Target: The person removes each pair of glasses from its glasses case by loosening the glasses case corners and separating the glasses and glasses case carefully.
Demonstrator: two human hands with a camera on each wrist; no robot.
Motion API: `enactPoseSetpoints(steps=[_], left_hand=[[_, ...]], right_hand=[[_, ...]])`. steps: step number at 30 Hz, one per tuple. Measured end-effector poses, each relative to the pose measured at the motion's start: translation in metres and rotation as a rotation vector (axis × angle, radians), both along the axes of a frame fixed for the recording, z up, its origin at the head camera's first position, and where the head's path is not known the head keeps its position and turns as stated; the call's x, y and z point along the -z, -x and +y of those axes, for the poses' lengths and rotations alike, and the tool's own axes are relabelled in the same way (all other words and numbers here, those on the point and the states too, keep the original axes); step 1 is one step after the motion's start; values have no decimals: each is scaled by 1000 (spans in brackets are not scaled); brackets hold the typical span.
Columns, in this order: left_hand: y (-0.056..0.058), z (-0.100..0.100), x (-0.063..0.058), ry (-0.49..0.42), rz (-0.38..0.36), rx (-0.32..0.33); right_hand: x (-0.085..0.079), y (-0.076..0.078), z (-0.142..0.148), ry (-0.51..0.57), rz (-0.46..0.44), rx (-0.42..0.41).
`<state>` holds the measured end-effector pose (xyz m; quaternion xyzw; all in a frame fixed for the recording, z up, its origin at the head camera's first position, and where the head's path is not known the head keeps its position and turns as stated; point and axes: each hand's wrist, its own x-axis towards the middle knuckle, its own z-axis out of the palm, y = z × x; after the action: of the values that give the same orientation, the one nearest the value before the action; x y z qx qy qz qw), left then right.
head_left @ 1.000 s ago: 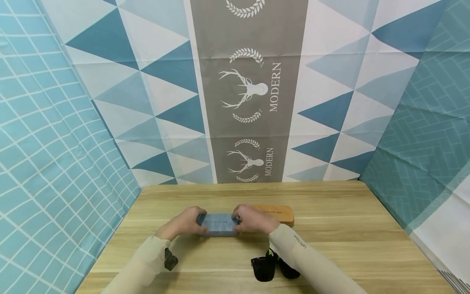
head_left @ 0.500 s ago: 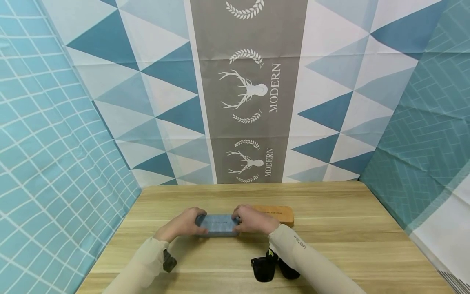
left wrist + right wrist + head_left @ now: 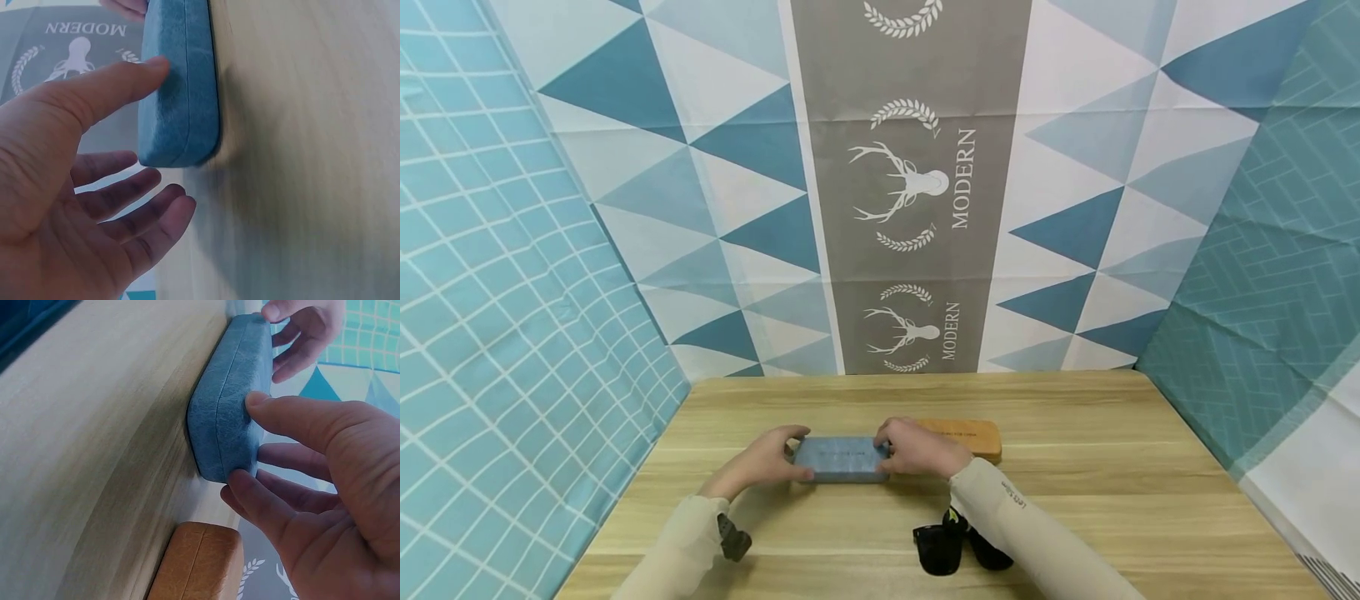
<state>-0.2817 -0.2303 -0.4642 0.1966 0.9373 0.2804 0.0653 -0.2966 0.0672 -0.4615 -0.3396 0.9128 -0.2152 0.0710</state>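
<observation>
A blue glasses case [image 3: 842, 460] lies closed on the wooden table, its lid seam visible in both wrist views. At its right end, my right hand [image 3: 921, 450] holds it, thumb on the upper edge and fingertips curled against the end [image 3: 300, 481]. My left hand [image 3: 762, 460] is at the left end with fingers loosely spread. Its thumb [image 3: 125, 84] lies at the case's edge, while the other fingers stand apart from the case; whether the thumb touches cannot be told for sure.
An orange-brown glasses case [image 3: 973, 437] lies right of the blue one, partly behind my right hand. Black sunglasses [image 3: 938, 550] with a small green-marked tag sit nearer the front, partly under my right sleeve. A patterned cloth wall [image 3: 917, 250] rises behind the table [image 3: 1075, 467].
My left hand has slid a little leftward, loosening from the blue glasses case and uncovering more of its left end. The right hand stays in place.
</observation>
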Motion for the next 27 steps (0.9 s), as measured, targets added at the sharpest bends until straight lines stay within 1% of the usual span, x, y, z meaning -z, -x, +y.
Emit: enactPoseSetpoints(steps=[4, 6, 8, 12, 15, 21, 27], left_hand=[[1, -7, 4, -3, 7, 14], [2, -10, 6, -27, -8, 15], [2, -12, 8, -66, -40, 9], [0, -14, 13, -194, -151, -18], [-1, -14, 15, -255, -193, -36], [0, -14, 18, -279, -199, -50], [2, -12, 20, -274, -210, -69]], right_hand=[[-1, 0, 0, 6, -6, 1], [-1, 0, 0, 10, -10, 2], [-2, 0, 1, 6, -16, 4], [-1, -1, 1, 5, -24, 7], [-1, -1, 1, 9, -21, 5], [0, 0, 1, 23, -24, 6], [0, -2, 3, 30, -34, 14]])
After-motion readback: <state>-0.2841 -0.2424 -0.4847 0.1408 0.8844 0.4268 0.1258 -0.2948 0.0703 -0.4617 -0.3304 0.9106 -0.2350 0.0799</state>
